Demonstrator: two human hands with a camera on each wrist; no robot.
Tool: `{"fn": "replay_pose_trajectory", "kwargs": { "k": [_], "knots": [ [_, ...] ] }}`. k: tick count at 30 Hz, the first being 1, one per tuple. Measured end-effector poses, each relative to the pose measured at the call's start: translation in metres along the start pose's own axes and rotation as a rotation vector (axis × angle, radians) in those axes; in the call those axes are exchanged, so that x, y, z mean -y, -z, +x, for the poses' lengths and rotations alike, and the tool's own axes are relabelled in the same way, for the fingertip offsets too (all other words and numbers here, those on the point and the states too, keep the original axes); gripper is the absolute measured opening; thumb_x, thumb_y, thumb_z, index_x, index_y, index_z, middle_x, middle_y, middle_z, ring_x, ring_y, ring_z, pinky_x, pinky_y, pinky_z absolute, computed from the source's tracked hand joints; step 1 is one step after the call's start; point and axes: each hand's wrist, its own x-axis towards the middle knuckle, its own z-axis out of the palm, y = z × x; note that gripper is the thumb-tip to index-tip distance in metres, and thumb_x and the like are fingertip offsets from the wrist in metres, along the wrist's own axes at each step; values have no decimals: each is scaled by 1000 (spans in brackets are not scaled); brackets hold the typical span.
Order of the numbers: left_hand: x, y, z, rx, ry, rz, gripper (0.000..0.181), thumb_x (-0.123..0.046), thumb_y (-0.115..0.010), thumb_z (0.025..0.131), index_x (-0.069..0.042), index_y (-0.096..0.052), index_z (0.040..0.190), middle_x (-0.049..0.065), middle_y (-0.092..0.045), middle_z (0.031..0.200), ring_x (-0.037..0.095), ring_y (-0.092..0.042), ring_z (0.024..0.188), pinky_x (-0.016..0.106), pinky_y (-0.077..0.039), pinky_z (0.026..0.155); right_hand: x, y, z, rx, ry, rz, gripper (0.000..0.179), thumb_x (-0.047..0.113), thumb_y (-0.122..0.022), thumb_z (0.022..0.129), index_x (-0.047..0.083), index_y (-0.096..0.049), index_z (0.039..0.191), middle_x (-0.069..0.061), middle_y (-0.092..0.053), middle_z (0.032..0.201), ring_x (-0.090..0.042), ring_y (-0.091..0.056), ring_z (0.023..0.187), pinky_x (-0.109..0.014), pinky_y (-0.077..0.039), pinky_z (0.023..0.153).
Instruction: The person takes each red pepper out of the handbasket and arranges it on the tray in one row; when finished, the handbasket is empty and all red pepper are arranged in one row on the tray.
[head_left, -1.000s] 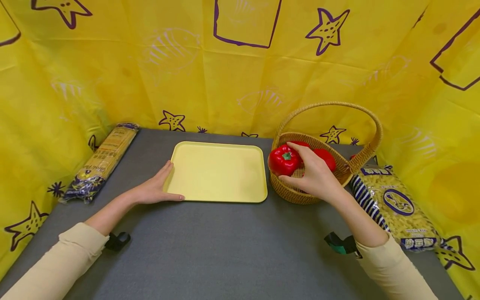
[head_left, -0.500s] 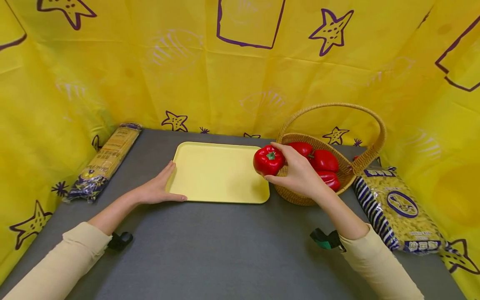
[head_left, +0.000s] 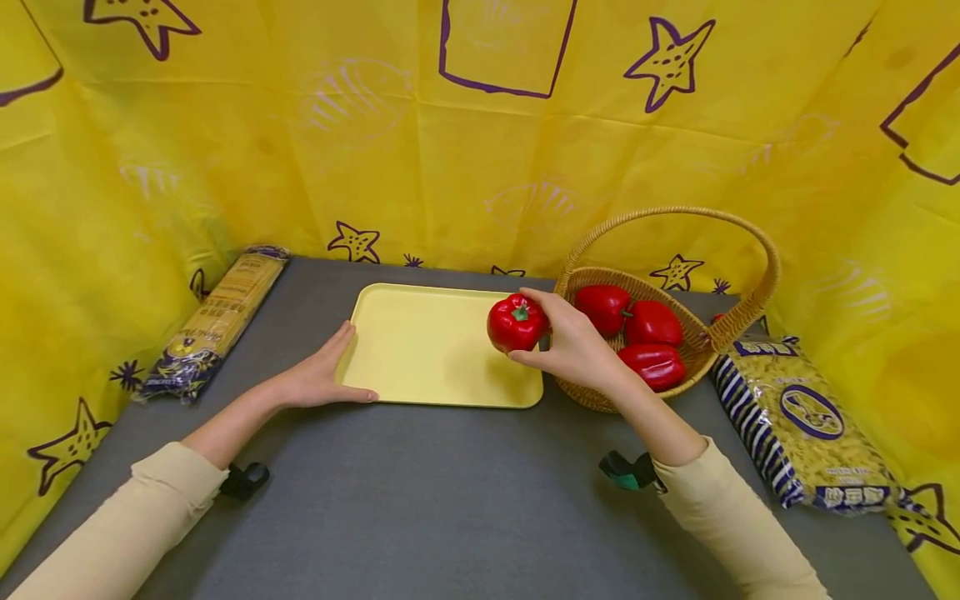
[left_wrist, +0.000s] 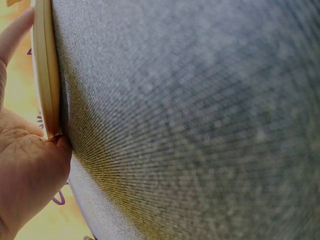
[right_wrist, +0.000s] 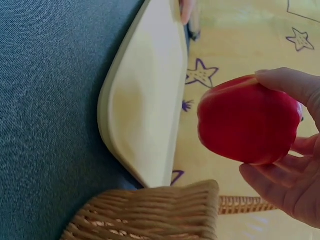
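Note:
A glossy red bell pepper (head_left: 516,325) with a green stem is gripped between the thumb and fingers of my right hand (head_left: 573,342). It hangs above the right part of a pale yellow tray (head_left: 427,350); the right wrist view shows the pepper (right_wrist: 247,122) apart from the tray (right_wrist: 145,100). My left hand (head_left: 318,375) rests at the tray's left edge, fingers spread and thumb along the near corner. In the left wrist view, that hand (left_wrist: 35,170) touches the tray's rim (left_wrist: 46,75). A wicker basket (head_left: 581,396) right of the tray holds three red peppers (head_left: 652,323).
A long pack of noodles (head_left: 217,321) lies at the left by the yellow curtain (head_left: 465,167). Right of the basket lies a bag of pasta (head_left: 813,425). The basket's tall handle (head_left: 675,210) arches above it. Grey cloth (head_left: 450,500) covers the table.
My right hand has lifted the bell pepper out over the basket's left rim and carried it left above the tray. My left hand has stayed at the tray's edge.

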Motion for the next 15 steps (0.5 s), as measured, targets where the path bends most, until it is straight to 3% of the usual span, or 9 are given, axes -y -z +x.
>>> {"fn": "replay_pose_trajectory", "kwargs": {
  "k": [15],
  "knots": [
    [0,0,0,0,8,-2,125,-55,-75,79,5,7,152,24,13,159,41,3,146,61,-12,112,0,-30,26,33,19,70,84,26,-85,75,3,-41,144,-13,-50,138,-27,-49,124,-45,-45,99]
  ]
}}
